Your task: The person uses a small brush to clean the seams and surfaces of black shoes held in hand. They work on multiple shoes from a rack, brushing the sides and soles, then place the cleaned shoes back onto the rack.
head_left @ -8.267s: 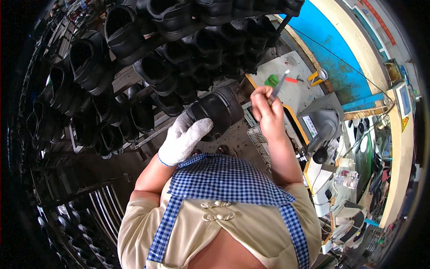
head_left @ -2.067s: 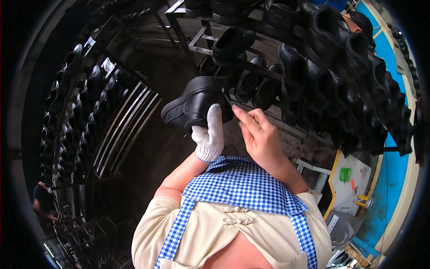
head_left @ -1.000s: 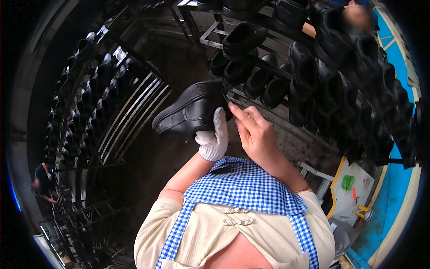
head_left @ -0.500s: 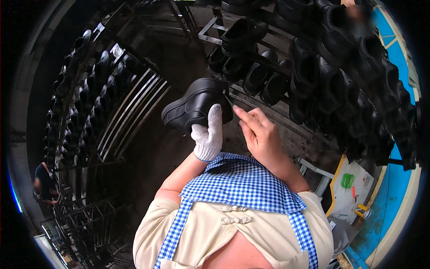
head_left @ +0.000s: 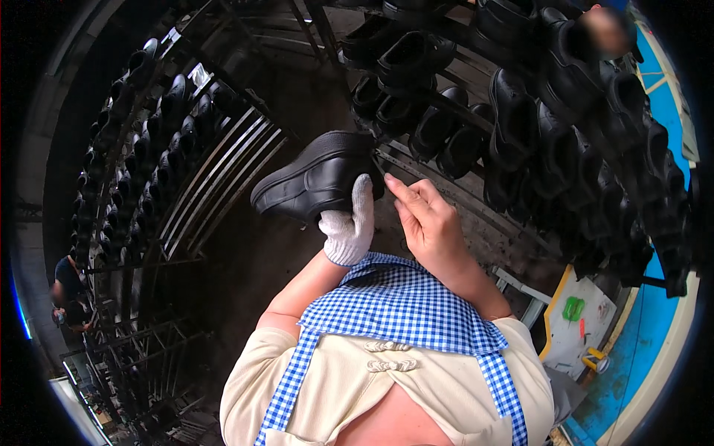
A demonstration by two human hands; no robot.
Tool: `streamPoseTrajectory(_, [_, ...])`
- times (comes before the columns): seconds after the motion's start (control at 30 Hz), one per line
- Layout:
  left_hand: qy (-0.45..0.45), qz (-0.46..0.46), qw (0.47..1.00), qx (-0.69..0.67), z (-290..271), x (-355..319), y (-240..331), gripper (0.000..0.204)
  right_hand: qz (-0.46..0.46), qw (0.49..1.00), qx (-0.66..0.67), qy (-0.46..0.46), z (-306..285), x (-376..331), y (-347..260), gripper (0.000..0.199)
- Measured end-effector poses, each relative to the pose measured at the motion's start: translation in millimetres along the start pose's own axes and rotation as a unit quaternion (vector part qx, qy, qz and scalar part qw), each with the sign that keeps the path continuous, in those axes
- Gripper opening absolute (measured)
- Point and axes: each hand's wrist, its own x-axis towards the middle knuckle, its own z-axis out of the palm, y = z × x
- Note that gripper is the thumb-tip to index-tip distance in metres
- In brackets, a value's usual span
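A black shoe (head_left: pixel 309 182) is held up in front of me, tilted on its side, with its sole edge turned upward and its toe pointing left. My left hand (head_left: pixel 349 223), in a white knitted glove, is closed round the heel end, its thumb laid along the upper. Bare and pinched together, my right hand (head_left: pixel 428 215) is just right of the heel. A thin, pointed tool (head_left: pixel 378 165) juts from its fingertips toward the heel's edge; its kind is too small to make out.
Racks of black shoes (head_left: pixel 513 126) fill the upper right, close beyond my hands. Another shoe rack (head_left: pixel 171 141) with metal bars (head_left: pixel 223 178) stands at left. A white board (head_left: pixel 584 320) holding small tools lies at lower right. People are partly visible at far left and upper right.
The shoe has turned slightly, its toe swinging left and more of its side showing. Both hands keep their grips, nearly in place. The surrounding racks have shifted a little in view.
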Motion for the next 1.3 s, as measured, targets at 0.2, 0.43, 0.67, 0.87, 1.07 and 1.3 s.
streamPoseTrajectory(0.2, [-0.033, 0.01, 0.999, 0.016, 3, -1, -2, 0.024, 0.001, 1.0, -0.006, 0.006, 5, 9, 1, 0.041])
streamPoseTrajectory(0.43, [-0.102, -0.064, 0.989, -0.088, 2, -8, 14, 0.031, 0.051, 0.992, 0.111, 0.042, -6, 29, 37, 0.03])
streamPoseTrajectory(0.67, [-0.137, -0.31, 0.917, -0.208, -21, 1, 25, 0.034, -0.067, 0.989, 0.135, -0.004, -17, 24, 47, 0.04])
streamPoseTrajectory(0.87, [-0.198, -0.3, 0.928, -0.093, -34, 1, 17, 0.039, -0.205, 0.978, -0.016, 0.041, -14, 37, 41, 0.016])
streamPoseTrajectory(1.07, [-0.174, -0.402, 0.838, -0.325, -39, 6, 28, 0.044, 0.202, 0.841, 0.502, -0.024, -16, 18, 73, 0.018])
streamPoseTrajectory(1.3, [-0.364, -0.044, 0.928, 0.062, -41, 10, 35, 0.028, 0.301, 0.85, 0.367, -0.23, -9, -6, 71, 0.076])
